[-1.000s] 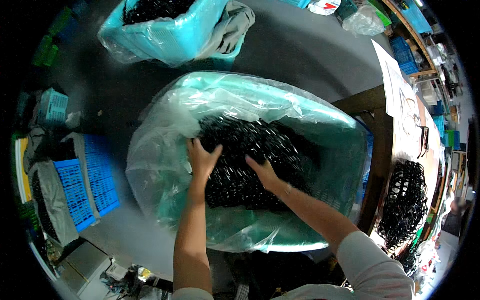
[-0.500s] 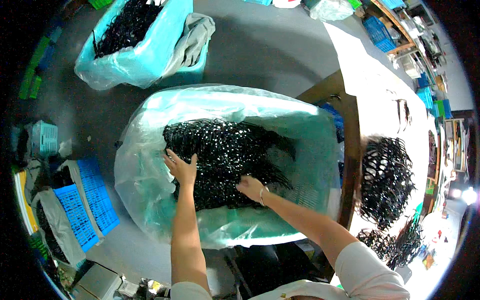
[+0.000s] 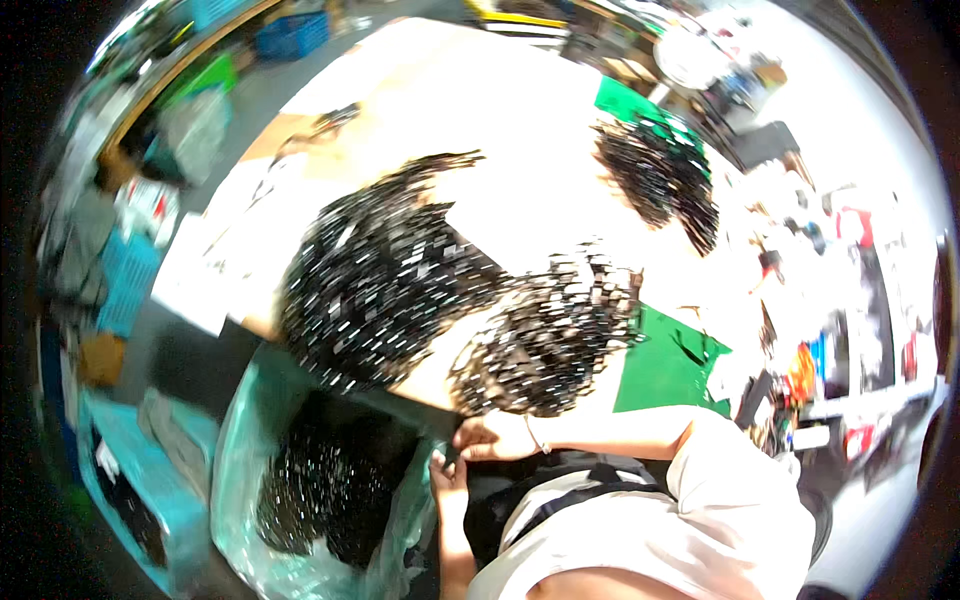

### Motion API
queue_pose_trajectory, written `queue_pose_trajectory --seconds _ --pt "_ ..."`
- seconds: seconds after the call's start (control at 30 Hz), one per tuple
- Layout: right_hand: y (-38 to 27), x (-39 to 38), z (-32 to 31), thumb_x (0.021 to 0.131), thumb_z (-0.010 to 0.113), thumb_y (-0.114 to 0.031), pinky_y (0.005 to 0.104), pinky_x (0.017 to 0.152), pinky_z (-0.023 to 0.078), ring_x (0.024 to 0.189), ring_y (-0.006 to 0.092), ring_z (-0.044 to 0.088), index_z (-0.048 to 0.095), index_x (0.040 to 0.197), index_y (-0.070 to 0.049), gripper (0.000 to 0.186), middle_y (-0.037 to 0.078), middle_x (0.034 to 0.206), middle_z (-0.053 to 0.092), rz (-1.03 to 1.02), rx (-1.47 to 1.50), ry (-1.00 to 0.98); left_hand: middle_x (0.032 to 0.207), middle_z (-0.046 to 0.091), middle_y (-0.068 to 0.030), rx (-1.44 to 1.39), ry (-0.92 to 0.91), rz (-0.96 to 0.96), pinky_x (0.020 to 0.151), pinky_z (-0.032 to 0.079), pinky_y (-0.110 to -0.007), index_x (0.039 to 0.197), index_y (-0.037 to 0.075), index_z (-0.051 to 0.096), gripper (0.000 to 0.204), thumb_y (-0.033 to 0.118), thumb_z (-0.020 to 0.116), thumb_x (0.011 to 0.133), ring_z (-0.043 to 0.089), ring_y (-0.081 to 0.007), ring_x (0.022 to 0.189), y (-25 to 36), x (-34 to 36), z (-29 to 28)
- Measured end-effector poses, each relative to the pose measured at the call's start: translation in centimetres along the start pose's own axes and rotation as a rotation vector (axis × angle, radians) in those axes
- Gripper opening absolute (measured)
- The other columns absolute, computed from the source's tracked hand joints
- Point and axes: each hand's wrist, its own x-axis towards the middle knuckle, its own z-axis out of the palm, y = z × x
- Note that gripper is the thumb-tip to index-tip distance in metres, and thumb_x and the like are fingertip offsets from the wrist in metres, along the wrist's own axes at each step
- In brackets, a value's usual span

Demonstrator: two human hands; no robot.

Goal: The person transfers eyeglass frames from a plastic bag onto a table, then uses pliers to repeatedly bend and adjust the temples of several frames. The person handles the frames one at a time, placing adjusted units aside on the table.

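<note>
My right hand (image 3: 482, 440) and my left hand (image 3: 448, 478) are close together beside the right edge of the plastic-lined teal bin (image 3: 230, 460). Their fingers curl round something small and dark, too blurred to name. Black glossy pieces (image 3: 325, 490) fill much of the bin. Just beyond my hands, on the brightly lit table, lie a large mass of black stringy pieces (image 3: 385, 290), a looser glossy mass (image 3: 540, 340) and a smaller dark pile (image 3: 655, 170) at the back right.
A second teal bin (image 3: 145, 480) stands at the far left. Green sheets (image 3: 665, 365) and pale papers (image 3: 195, 295) lie on the table. Shelving (image 3: 150, 100) with blue crates (image 3: 290, 38) runs at the back left, and cluttered goods (image 3: 820, 290) line the right.
My view has swung right from the bin to the table, blurring the picture. Both hands have left the black pieces inside the bin and drawn together at its edge.
</note>
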Motion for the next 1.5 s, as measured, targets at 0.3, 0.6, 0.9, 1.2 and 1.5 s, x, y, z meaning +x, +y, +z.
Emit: queue_pose_trajectory --seconds 0.3,0.6,0.9,1.2,1.5 --pt "7.6 -19.7 -19.5 0.064 0.072 -0.035 0.0363 0.089 0.040 0.103 0.0293 0.049 0.036 0.122 0.000 0.077 0.021 0.113 0.047 0.073 -0.304 0.988 0.115 0.047 -0.0223 0.494 -0.347 0.040 0.075 0.046 -0.035 0.124 -0.002 0.025 0.064 0.021 0.062 0.077 0.057 -0.0267 0.087 6.3 -4.8 7.4" --pt "16.0 -17.6 -22.2 0.046 0.078 -0.047 0.0417 0.099 0.026 0.119 0.0411 0.029 0.010 0.131 0.006 0.121 0.031 0.127 0.025 0.000 -0.612 0.789 0.117 0.035 -0.0168 -0.053 -0.200 -0.177 0.081 0.043 -0.029 0.130 -0.004 0.001 0.079 -0.002 0.058 0.074 0.046 -0.0214 0.101 10.8 -3.1 11.6" --pt "12.9 -16.1 -22.0 0.079 0.056 -0.033 0.0376 0.054 0.042 0.057 0.0314 0.053 0.052 0.073 -0.001 0.033 0.016 0.062 0.054 0.166 -0.248 1.106 0.127 0.032 -0.0120 -0.047 0.001 -0.061 0.097 0.027 -0.031 0.130 -0.002 0.013 0.066 0.002 0.054 0.079 0.035 -0.0186 0.113 13.4 -1.6 13.7" --pt "9.4 -11.0 -15.1 0.078 0.055 -0.029 0.0414 0.061 0.043 0.069 0.0373 0.053 0.045 0.093 -0.004 0.031 0.018 0.074 0.052 0.048 -0.200 0.929 0.127 0.032 -0.0133 0.027 0.053 0.103 0.098 0.025 -0.031 0.129 -0.003 0.017 0.063 0.007 0.054 0.079 0.033 -0.0215 0.115 11.0 -1.0 13.2" --pt "9.6 -11.9 -10.1 0.058 0.072 -0.047 0.0387 0.095 0.030 0.115 0.0362 0.037 0.020 0.130 0.002 0.101 0.023 0.124 0.036 -0.043 -0.194 0.367 0.134 0.017 -0.0197 0.054 0.013 0.140 0.100 0.025 -0.037 0.132 0.002 -0.014 0.099 0.007 0.063 0.070 0.026 -0.0275 0.120 11.3 -4.2 9.8"
